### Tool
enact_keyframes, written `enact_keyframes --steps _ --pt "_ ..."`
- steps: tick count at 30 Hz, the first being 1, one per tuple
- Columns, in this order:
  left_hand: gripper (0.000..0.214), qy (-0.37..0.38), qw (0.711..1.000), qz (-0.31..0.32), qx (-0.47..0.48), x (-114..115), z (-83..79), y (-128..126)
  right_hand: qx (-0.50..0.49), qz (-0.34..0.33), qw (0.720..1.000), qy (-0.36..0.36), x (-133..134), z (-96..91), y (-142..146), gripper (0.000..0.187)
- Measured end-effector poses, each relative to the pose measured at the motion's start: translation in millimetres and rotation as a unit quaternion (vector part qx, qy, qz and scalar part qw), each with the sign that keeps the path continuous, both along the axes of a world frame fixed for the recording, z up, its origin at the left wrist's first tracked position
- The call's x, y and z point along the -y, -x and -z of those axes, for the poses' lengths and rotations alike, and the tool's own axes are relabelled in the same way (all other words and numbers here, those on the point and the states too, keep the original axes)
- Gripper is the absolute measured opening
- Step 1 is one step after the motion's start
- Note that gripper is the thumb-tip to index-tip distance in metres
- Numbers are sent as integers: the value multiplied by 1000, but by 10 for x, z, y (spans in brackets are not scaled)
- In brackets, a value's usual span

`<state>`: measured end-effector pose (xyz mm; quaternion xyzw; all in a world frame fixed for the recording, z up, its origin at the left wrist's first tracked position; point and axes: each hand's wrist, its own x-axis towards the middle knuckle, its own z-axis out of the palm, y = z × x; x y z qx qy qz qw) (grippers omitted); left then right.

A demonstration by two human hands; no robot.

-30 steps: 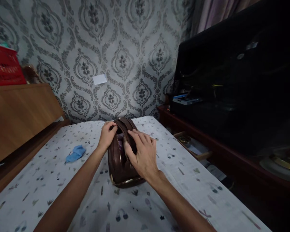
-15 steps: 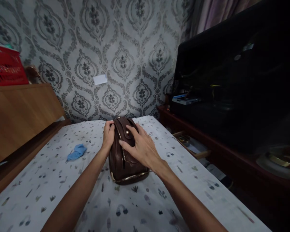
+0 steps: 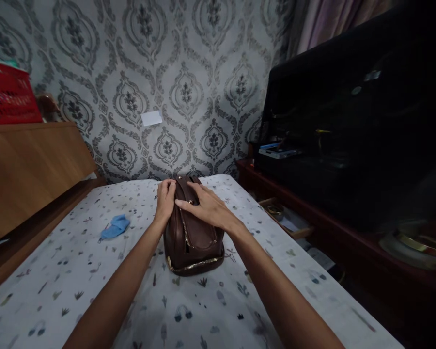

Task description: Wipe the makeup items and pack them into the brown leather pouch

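Note:
A brown leather bag [image 3: 192,237] with gold zips lies on a white patterned sheet [image 3: 94,286] in front of me. My left hand [image 3: 166,198] grips the bag's far left end, fingers curled over its top edge. Across the top of the bag rests my right hand [image 3: 205,206], fingers stretched flat and pressing down near a gold stud. The bag's top flap is closed under both hands.
A small blue cloth [image 3: 115,227] lies on the sheet to the left. A wooden headboard [image 3: 32,169] with a red box [image 3: 7,94] on it stands at the left. A dark cabinet [image 3: 349,135] and a wooden shelf [image 3: 312,218] stand to the right.
The bag's top was open with my right hand at the opening; the flap has come shut and my right hand has slid up to lie flat on top.

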<state>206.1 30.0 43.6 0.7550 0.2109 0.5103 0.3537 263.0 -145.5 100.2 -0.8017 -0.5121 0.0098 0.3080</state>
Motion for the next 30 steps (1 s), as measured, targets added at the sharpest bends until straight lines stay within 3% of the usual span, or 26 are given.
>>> enact_keyframes --steps 7,11,17,24,30 --pt "15 -3 1000 11 -23 -27 1 -5 -1 -28 999 23 20 -28 29 79" --pt "14 0 999 11 -30 -45 -11 -12 40 -10 998 38 64 -39 159 76" --pt "10 12 999 2 -35 -46 -37 -22 82 28 993 76 86 -20 337 88" --pt "25 42 998 -4 -38 -3 -65 -2 61 17 995 75 54 -74 377 68" --pt "38 52 998 15 -26 15 -101 35 48 4 997 65 58 -83 362 62"
